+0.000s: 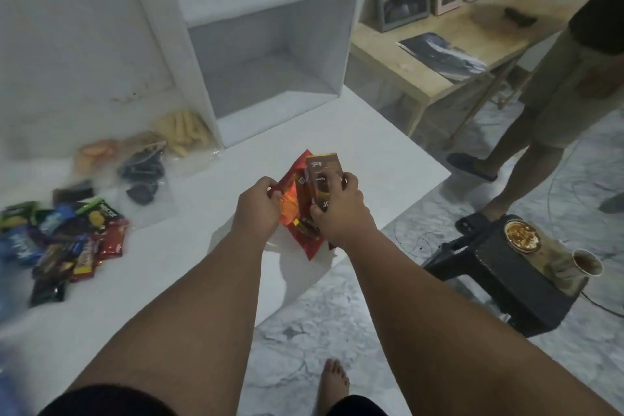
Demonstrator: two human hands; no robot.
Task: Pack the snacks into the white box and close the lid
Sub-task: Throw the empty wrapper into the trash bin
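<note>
Both hands meet at the picture's centre over the white table [371, 152]. The left hand [258, 204] pinches the edge of one red packet [293, 209]; the right hand [341, 213] curls round one brown carton [324, 165] pressed against it. A white shape [275, 248] lies just under them, too hidden to tell if it is the box. At 9 o'clock lies one loose pile of small packets [64, 240], too blurred to count. At 10 o'clock lie at least three clear bags [143, 176]. At 4 o'clock a dark stool [499, 267] bears two cups [521, 236].
</note>
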